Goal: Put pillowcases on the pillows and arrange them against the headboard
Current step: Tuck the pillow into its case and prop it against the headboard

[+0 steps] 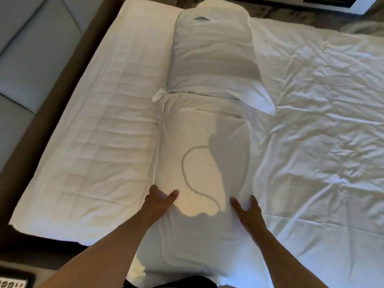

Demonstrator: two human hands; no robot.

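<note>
Bed [311, 121]: a wrinkled white sheet covers it; the grey padded headboard [27, 65] runs along the left of the view.
Far pillow [212, 50]: lies end to end with the near one, cased, its loose flap [261, 102] trailing to the right.
Near pillow [199, 163]: lies lengthwise along the bed, just beside the strip of mattress nearest the headboard, in its pillowcase.
Left hand [160, 201]: fingers spread wide, pressed flat into the pillow's left flank; nothing pinched.
Right hand [246, 208]: fingers splayed, pressing the right flank; holds no fold that I can see.
Step in hand: judged, plumping and squaring the near pillow before it goes to the headboard.
Doing it well: press both flanks evenly, push filling toward the corners, smooth the case, then turn the pillow's long edge against the headboard.
Risk: dragging it may rumple the sheet further.
</note>
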